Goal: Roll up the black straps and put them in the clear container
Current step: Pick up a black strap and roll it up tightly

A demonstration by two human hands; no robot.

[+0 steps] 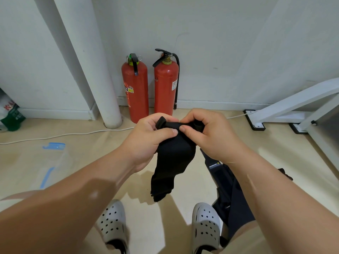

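"Forearms reach in from the bottom edge, over two grey clogs (113, 222). What is the person doing?"

"Rolling. The left hand (146, 136) and the right hand (211, 136) both pinch the top end of a black strap (172, 162), thumbs pressed on a first small turn. They hold it in the air above the floor, and the rest hangs loose between the feet."

"An early step, then?"

"It seems so, since most of the length is unrolled. The next move probably calls for winding turn by turn with the edges kept aligned so the coil stays tight. After that the roll goes left to the clear container (54, 146), which sits on the floor with blue clips. Whether anything lies in it cannot be told."

"Anything left over?"

"Other straps (231, 195) lie on the floor beneath the right forearm."

"Any writing?"

"One of them has a white label (214, 165), too small to read. The stickers on the two red fire extinguishers (135, 88) are illegible. A bag (11, 114) at the left edge shows red letters starting with K."
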